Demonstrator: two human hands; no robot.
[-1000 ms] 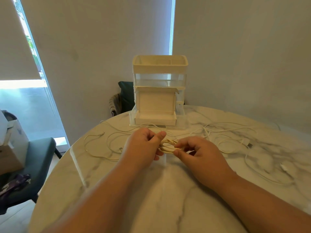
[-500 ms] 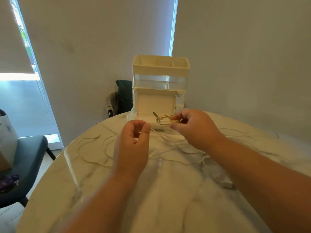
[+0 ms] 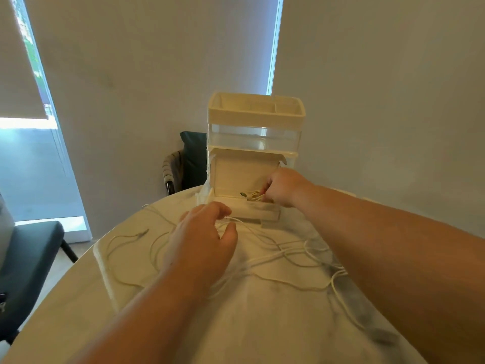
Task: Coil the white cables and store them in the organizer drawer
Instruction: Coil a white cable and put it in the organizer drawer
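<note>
Our right hand point(image 3: 282, 189) pinches a small coiled bundle of white cable point(image 3: 252, 197). Our left hand point(image 3: 202, 240) hovers, fingers curved; we cannot tell whether it holds a strand. On the round marble-patterned table point(image 3: 262, 324) stands the cream plastic organizer point(image 3: 256, 115), its bottom drawer point(image 3: 258, 210) pulled out, the bundle inside it. Several loose white cables point(image 3: 288, 254) sprawl uncoiled near it. We judge one coil nearly stored and most of the coiling left.

I am watching through a single head-worn camera; it is looking forward and down across the table point(image 3: 262, 324), sitting close over the forearms and facing the organizer point(image 3: 256, 119).
</note>
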